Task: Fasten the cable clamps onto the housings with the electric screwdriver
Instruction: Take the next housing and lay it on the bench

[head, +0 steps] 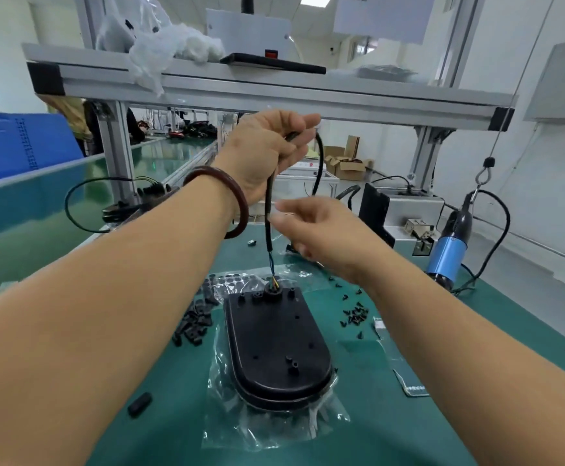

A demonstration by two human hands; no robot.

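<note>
A black oval housing [276, 344] lies on a clear plastic bag in the middle of the green mat. A black cable [268, 227] rises from the hole at its far end, thin coloured wires showing at the bottom. My left hand [264, 153] grips the cable high above the housing, and the cable loops over and hangs down behind. My right hand [311, 227] is lower, fingertips beside the cable, slightly blurred; whether it touches the cable is unclear. The blue electric screwdriver [450, 243] hangs from a hook at the right. Black clamps [195, 322] lie in a pile left of the housing.
Loose black screws [355, 314] are scattered right of the housing. A small black part [140, 403] lies at the near left. An aluminium frame shelf [267, 89] crosses overhead. A finished housing with cable [123, 210] sits at the back left, beside a conveyor.
</note>
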